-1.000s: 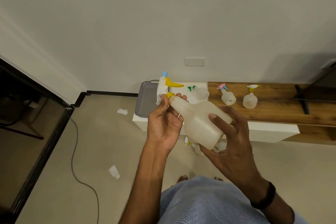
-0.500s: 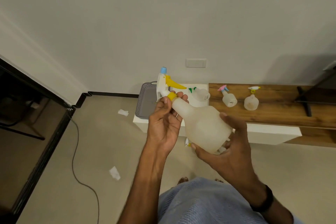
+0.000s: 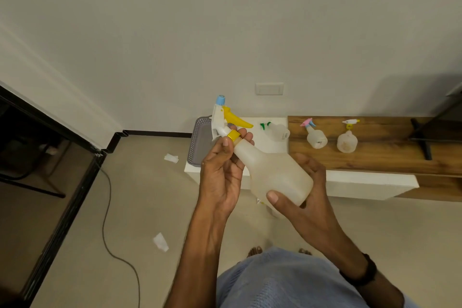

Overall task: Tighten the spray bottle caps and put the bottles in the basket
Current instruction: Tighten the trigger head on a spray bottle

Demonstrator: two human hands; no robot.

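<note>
Low bench (image 3: 375,157) with grey basket (image 3: 200,142) and three spray bottles (image 3: 317,138)

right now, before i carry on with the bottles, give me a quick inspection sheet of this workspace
surface: white cabinet top joined to a wooden shelf, low against the wall
job's things: spray bottle with yellow cap, in hand; grey basket on the cabinet; green-trigger bottle, pink-trigger bottle and yellow-trigger bottle outside the basket
clutter: paper scraps on the floor
hands: left hand pinches the yellow cap; right hand grips the bottle body
cables: one dark cable trailing over the floor
surroundings: plain wall, switch plate; black-framed unit at left; dark stand on the shelf
</note>
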